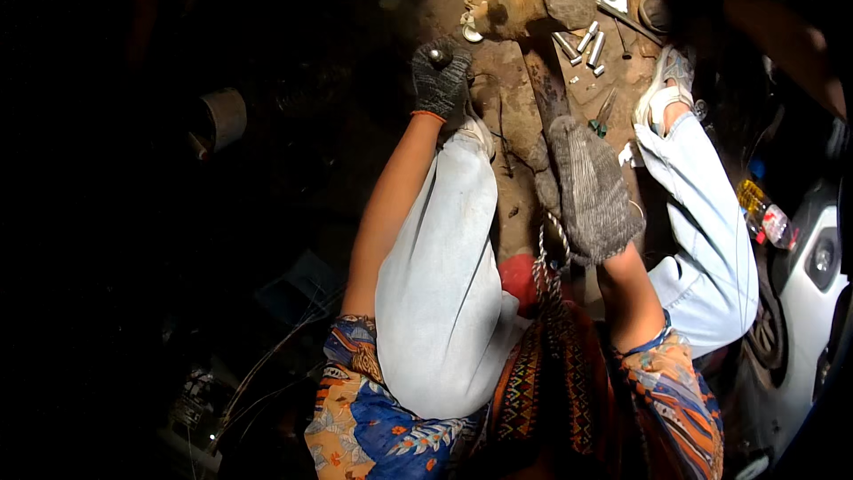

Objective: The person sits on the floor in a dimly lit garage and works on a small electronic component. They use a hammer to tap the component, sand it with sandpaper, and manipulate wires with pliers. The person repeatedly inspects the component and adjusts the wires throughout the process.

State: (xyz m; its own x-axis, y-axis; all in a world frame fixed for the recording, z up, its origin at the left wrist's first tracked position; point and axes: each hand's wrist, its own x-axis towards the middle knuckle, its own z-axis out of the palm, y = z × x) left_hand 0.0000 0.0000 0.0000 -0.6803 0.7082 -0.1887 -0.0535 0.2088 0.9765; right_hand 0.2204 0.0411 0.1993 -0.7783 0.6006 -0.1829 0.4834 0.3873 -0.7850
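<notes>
My left hand (441, 80), in a dark grey knit glove with an orange cuff, is a closed fist beside my left shoe. A shiny round metal end (440, 55) shows at the top of the fist; the rest of that piece is hidden. My right hand (591, 182), in a lighter grey glove, is wrapped round the handle of a big wooden mallet (524, 7). The mallet's thick head lies ahead, to the right of my left fist and apart from it. Several short metal cylinders (586, 46) lie right of the handle, with green-handled pliers (605, 116) nearer me.
My legs in pale jeans (449, 276) spread on either side. A black-and-white cord (546, 258) hangs by my right wrist, near a red object (518, 280). At the right are a plastic bottle (775, 222) and a white-and-grey shell (817, 258). A pale container (224, 116) stands in the dark left.
</notes>
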